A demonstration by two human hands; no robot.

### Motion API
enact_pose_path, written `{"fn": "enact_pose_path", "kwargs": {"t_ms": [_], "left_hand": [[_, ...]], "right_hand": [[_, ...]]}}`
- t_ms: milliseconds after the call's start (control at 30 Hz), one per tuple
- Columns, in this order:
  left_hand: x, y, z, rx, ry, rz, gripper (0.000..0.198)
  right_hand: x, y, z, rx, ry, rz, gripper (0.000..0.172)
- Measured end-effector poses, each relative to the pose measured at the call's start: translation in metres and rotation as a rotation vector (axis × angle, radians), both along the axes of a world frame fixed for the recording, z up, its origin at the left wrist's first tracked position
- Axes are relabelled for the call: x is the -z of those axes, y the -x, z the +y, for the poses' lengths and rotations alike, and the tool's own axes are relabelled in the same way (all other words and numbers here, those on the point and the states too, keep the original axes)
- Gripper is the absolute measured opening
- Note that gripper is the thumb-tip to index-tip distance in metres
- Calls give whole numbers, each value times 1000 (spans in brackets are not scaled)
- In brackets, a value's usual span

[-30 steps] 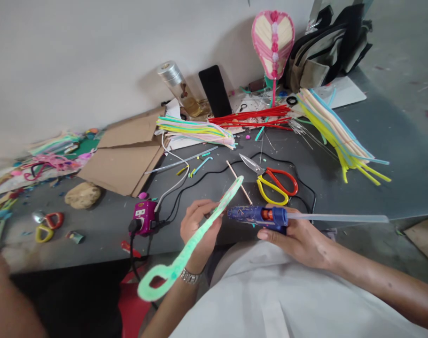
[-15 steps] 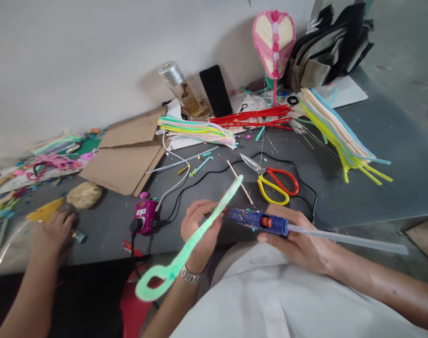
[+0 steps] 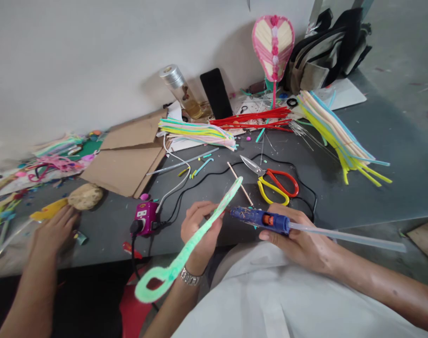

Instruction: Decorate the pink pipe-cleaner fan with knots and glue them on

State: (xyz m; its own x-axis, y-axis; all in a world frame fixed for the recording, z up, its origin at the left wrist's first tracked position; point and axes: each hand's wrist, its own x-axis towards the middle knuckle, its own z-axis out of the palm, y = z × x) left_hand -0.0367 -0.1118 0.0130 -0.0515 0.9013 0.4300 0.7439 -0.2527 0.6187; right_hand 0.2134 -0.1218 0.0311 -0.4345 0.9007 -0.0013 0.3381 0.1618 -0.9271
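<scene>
Your left hand (image 3: 199,230) holds a fuzzy green chenille strip (image 3: 185,253) at lower centre, its fingers (image 3: 199,211) curled closed around the strip. The strip rises toward the scissors (image 3: 273,183) and ends below in a small closed loop. Your right hand (image 3: 298,239) is clenched around a blue hot glue gun (image 3: 259,220), with a long glue stick (image 3: 347,237) running out the back and the nozzle just beside the strip. So far the loop is formed, and nothing shows attached to the strip. At top centre stands a pink heart-shaped frame (image 3: 273,47), seemingly finished, and bundles of coloured strips (image 3: 340,136) lie on the counter (image 3: 404,141). At lower left, a co-worker's hand (image 3: 53,230) sits near a tan lump (image 3: 85,196).
</scene>
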Motion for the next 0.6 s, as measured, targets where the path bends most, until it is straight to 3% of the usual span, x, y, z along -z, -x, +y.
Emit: {"fn": "enact_pose_path", "kwargs": {"t_ms": [600], "left_hand": [[6,11,0,113,-57,2,6]], "right_hand": [[6,8,6,25,29,97,35]]}}
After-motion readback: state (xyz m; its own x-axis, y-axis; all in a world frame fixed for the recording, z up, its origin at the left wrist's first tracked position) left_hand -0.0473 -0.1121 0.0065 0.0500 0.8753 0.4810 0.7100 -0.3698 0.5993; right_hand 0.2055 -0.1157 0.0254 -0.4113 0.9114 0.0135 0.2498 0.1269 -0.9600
